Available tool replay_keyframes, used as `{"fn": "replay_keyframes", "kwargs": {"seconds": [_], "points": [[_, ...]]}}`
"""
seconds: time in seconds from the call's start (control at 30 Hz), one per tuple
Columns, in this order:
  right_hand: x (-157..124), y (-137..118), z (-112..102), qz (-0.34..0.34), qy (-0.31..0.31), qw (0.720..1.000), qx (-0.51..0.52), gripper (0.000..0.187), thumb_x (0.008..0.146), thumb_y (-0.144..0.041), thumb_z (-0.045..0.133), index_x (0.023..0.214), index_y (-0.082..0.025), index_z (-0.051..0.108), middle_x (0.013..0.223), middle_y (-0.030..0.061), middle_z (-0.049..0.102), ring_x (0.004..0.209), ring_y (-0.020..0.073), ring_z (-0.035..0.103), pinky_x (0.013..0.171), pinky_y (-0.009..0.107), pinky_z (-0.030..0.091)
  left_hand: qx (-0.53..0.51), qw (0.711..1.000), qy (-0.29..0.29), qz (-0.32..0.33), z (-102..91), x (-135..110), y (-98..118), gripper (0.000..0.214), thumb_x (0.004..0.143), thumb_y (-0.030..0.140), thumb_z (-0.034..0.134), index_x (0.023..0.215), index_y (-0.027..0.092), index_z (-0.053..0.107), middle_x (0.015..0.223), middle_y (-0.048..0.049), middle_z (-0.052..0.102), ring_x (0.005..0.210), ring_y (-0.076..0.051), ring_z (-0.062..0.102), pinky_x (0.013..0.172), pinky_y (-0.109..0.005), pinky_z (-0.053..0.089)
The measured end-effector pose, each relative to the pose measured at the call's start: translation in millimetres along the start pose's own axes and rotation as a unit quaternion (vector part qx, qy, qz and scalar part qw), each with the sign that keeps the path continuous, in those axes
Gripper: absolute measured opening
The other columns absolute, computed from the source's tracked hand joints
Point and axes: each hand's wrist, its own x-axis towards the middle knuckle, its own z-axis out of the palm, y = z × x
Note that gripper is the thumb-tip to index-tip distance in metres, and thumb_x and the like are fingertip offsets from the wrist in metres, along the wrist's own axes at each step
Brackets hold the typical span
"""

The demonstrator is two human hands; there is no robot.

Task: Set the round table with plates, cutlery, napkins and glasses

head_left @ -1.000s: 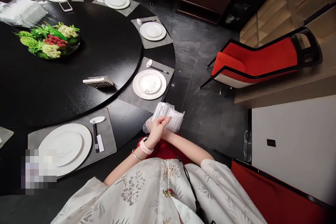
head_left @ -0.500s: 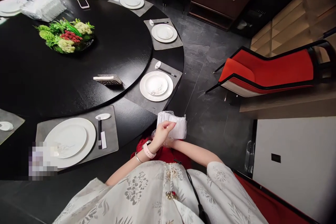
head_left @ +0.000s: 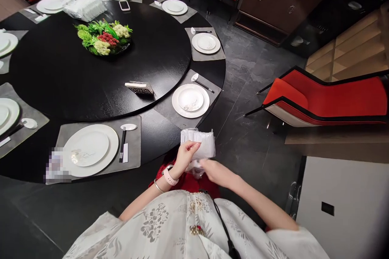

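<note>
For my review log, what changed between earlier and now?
The right hand, earlier mostly hidden behind the left hand, has moved out rightward and now shows at the near end of the wrapped packet. The view has swung left. The left hand still holds the packet; plates and chopsticks stay put.

Dark grey floor tiles surround a glossy, round black counter. A black-framed red chair stands near wooden shelves, with a dark brown cabinet farther back and a light wall at lower right.
</note>
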Motion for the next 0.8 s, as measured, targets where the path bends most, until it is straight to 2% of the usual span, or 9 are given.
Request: {"fn": "replay_keyframes", "kwargs": {"seconds": [0.07, 0.17, 0.23, 0.3, 0.43, 0.53, 0.6, 0.7, 0.8], "points": [[-27.9, 26.4, -38.7, 0.067, 0.068, 0.988, 0.118, 0.017, 0.090, -0.025, 0.042, 0.077, -0.024, 0.054, 0.074, 0.0025, 0.062, 0.064, 0.0129, 0.059, 0.063, 0.025, 0.051, 0.000, 1.000, 0.016, -0.014, -8.4, -3.1, -3.4, 0.031, 0.079, 0.042, 0.062, 0.086, 0.013, 0.073, 0.082, -0.0064, 0.068, 0.079, -0.018, 0.058, 0.075, -0.029, 0.042], [-29.5, 63.7, -75.9, 0.171, 0.278, 0.911, 0.250, 0.022, 0.087, -0.040, 0.050, 0.072, -0.025, 0.045, 0.072, 0.0036, 0.058, 0.063, 0.0131, 0.056, 0.060, 0.026, 0.048, 0.005, 0.999, 0.025, -0.041, -23.2, -13.1, -12.1, 0.031, 0.078, 0.041, 0.063, 0.086, 0.013, 0.073, 0.083, -0.0071, 0.069, 0.080, -0.019, 0.059, 0.076, -0.029, 0.042], [0.5, 80.3, -71.6, 0.162, 0.329, 0.860, 0.355, 0.026, 0.082, -0.042, 0.055, 0.072, -0.024, 0.041, 0.078, 0.0039, 0.059, 0.065, 0.0121, 0.057, 0.060, 0.025, 0.048, 0.020, 0.998, 0.025, -0.054, -34.6, -22.7, -18.1, 0.031, 0.078, 0.042, 0.063, 0.085, 0.014, 0.074, 0.083, -0.0068, 0.069, 0.080, -0.019, 0.058, 0.076, -0.029, 0.041], [47.5, 88.0, -42.6, 0.157, 0.297, 0.836, 0.433, 0.026, 0.079, -0.041, 0.055, 0.072, -0.022, 0.038, 0.081, 0.0037, 0.059, 0.063, 0.0110, 0.056, 0.057, 0.024, 0.047, 0.043, 0.997, 0.024, -0.062, -45.5, -32.9, -22.2, 0.031, 0.078, 0.043, 0.063, 0.084, 0.014, 0.074, 0.081, -0.0058, 0.068, 0.077, -0.018, 0.057, 0.074, -0.029, 0.040], [140.1, 82.1, 46.7, 0.194, 0.187, 0.876, 0.400, 0.019, 0.082, -0.033, 0.044, 0.070, -0.022, 0.034, 0.058, -0.0055, 0.045, 0.048, 0.0068, 0.044, 0.049, 0.018, 0.038, 0.077, 0.994, 0.022, -0.077, -57.9, -50.3, -23.8, 0.029, 0.078, 0.042, 0.062, 0.080, 0.016, 0.075, 0.072, -0.0030, 0.063, 0.070, -0.016, 0.053, 0.068, -0.027, 0.038], [178.4, 77.0, 84.9, 0.178, 0.147, 0.898, 0.375, 0.014, 0.083, -0.029, 0.041, 0.071, -0.021, 0.038, 0.051, -0.0083, 0.038, 0.045, 0.0067, 0.040, 0.050, 0.018, 0.035, 0.079, 0.993, 0.036, -0.082, -59.3, -58.4, -23.7, 0.030, 0.079, 0.043, 0.061, 0.080, 0.016, 0.075, 0.068, -0.0021, 0.059, 0.068, -0.016, 0.050, 0.066, -0.027, 0.036], [196.5, 82.1, 83.4, 0.153, 0.136, 0.911, 0.359, 0.012, 0.081, -0.027, 0.045, 0.074, -0.018, 0.046, 0.054, -0.0067, 0.044, 0.052, 0.0076, 0.044, 0.057, 0.018, 0.037, 0.075, 0.992, 0.054, -0.086, -60.0, -61.2, -25.2, 0.032, 0.079, 0.045, 0.060, 0.080, 0.016, 0.075, 0.067, -0.0019, 0.057, 0.067, -0.016, 0.050, 0.065, -0.027, 0.036], [232.0, 94.4, 58.5, 0.064, 0.108, 0.949, 0.288, 0.016, 0.082, -0.027, 0.048, 0.085, -0.015, 0.057, 0.070, -0.0012, 0.058, 0.068, 0.0110, 0.051, 0.069, 0.020, 0.040, 0.071, 0.989, 0.082, -0.099, -63.6, -62.6, -28.7, 0.035, 0.078, 0.049, 0.061, 0.079, 0.016, 0.075, 0.066, -0.0021, 0.056, 0.066, -0.016, 0.049, 0.064, -0.027, 0.036], [275.5, 88.9, 44.8, -0.039, 0.014, 0.985, 0.167, 0.024, 0.087, -0.021, 0.041, 0.094, -0.012, 0.062, 0.090, 0.0059, 0.064, 0.084, 0.0150, 0.055, 0.079, 0.024, 0.040, 0.065, 0.987, 0.103, -0.109, -67.4, -61.5, -30.8, 0.037, 0.076, 0.051, 0.062, 0.077, 0.016, 0.074, 0.066, -0.0022, 0.057, 0.066, -0.016, 0.049, 0.063, -0.026, 0.035]]}}
